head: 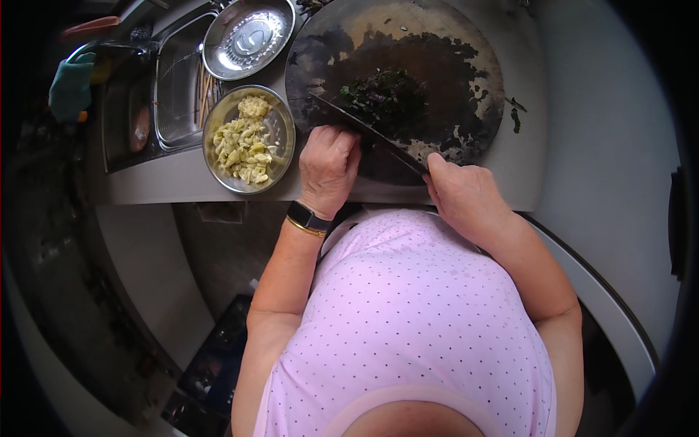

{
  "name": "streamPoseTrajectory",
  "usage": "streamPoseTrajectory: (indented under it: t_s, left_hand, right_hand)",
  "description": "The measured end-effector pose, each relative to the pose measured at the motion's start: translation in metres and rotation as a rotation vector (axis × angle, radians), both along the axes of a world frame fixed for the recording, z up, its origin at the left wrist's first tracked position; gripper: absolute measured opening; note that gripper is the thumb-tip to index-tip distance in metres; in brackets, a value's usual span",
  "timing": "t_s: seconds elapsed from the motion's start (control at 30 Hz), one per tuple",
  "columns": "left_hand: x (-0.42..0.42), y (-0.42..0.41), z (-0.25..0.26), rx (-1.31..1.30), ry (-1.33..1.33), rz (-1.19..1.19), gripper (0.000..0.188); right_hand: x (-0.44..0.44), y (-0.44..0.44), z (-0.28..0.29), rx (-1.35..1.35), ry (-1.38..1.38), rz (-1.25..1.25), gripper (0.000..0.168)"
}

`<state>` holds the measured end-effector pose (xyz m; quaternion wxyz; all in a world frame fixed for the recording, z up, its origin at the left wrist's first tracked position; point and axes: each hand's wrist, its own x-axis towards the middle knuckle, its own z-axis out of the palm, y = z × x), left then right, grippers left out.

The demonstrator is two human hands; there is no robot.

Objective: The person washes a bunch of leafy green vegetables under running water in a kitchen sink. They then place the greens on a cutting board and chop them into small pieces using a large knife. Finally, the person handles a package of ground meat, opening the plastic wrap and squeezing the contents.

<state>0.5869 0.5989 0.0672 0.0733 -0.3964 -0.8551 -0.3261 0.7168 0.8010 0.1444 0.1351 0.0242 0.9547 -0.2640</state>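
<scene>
My right hand (461,191) is closed around the handle of a cleaver (377,136), whose blade slants up to the left over a round wooden chopping block (382,27). Beside the near face of the blade is my left hand (330,158), its fingers curled; whether they touch the blade or hold something under them cannot be told. Chopped dark green leaves (390,98) lie in a heap on the block, just beyond the blade. A metal-rimmed bowl (281,158) to the left of my left hand holds pale green chopped pieces (240,147) and a mound of minced pale food (254,106).
A shiny metal dish (251,38) stands behind the bowl, beside a sink with a metal drainer basket (177,82) and chopsticks (206,95). A teal cloth (72,90) hangs at the far left. Leaf scraps (516,120) lie right of the block.
</scene>
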Motion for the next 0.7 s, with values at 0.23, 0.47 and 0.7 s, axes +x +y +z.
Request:
streamPoseTrajectory:
  t_s: [0.23, 0.47, 0.7]
  left_hand:
    - [-0.027, -0.003, 0.015, -0.123, -0.012, -0.273, 0.027]
    - [-0.081, 0.029, 0.048, -0.333, 0.180, -0.614, 0.079]
    - [-0.104, 0.089, 0.067, -0.660, 0.302, -1.030, 0.119]
  right_hand:
    - [0.019, 0.018, 0.011, -0.284, 0.054, -0.256, 0.013]
    - [0.044, 0.043, 0.020, -0.246, 0.199, -0.447, 0.013]
    - [0.064, 0.042, 0.020, -0.204, 0.227, -0.542, 0.015]
